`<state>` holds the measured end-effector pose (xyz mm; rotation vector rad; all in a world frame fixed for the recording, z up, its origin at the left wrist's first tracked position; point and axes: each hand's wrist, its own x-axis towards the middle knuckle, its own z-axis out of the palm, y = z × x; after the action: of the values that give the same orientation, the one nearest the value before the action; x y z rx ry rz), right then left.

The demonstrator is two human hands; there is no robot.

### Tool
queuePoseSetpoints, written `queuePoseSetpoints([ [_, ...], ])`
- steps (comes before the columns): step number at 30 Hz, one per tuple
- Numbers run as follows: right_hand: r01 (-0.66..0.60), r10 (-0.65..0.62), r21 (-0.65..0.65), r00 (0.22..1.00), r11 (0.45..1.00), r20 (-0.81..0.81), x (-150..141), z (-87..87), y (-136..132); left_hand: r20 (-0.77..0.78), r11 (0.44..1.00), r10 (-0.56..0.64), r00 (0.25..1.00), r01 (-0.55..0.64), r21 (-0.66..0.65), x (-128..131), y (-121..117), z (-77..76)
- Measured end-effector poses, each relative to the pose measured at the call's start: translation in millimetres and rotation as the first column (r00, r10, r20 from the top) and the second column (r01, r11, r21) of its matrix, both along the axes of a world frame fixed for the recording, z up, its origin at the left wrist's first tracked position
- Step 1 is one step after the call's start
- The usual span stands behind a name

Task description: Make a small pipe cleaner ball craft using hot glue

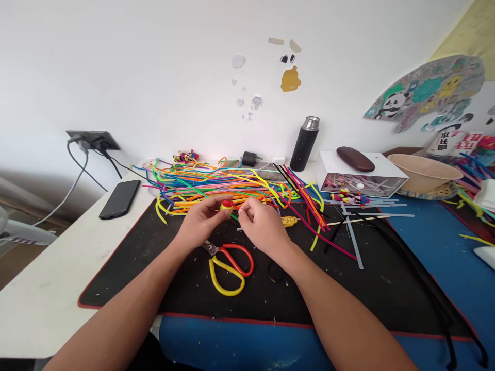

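Red and yellow, a small wound piece (226,205) is sitting above the far half of the black mat (270,303), where we are pinching it between thumb and fingers of our left hand (199,220). Our right hand (263,224) is hanging curled just beside it, thumb and fingertips pressing together; we cannot tell whether they are gripping a strand. We are counting one pair of scissors (231,267) lying nearer the mat's front edge, one phone (120,199) resting off its far left corner, one black flask (304,146) standing toward the table's (73,263) back edge, and two small figures (350,197), one near the mat's far right corner. Along its far edge, coloured stems (232,181) are lying heaped, too many to count.
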<state>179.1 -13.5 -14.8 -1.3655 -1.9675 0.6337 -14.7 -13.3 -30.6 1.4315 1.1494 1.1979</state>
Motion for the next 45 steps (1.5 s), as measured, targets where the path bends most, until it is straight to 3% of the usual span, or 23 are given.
queuePoseSetpoints([
  [15,-0.016,0.015,-0.021,0.999,1.0,-0.046,-0.8,0.7,-1.4,0.066,0.998,-0.03,0.997,0.026,0.059,0.6,0.6,0.2],
  [33,-0.033,0.033,-0.001,0.999,0.999,0.012,-4.4,5.7,-8.0,-0.067,0.997,-0.054,0.996,0.057,0.051,1.1,-0.2,-4.9],
  [39,-0.024,0.024,0.023,1.0,0.999,0.005,-4.4,4.4,-7.8,0.029,0.994,-0.054,0.998,0.051,0.095,1.5,0.6,-6.5],
  [45,-0.025,0.024,0.023,0.999,0.999,0.03,-5.0,3.5,-7.6,0.012,0.989,-0.048,0.999,0.046,0.138,1.7,1.3,-6.0],
])
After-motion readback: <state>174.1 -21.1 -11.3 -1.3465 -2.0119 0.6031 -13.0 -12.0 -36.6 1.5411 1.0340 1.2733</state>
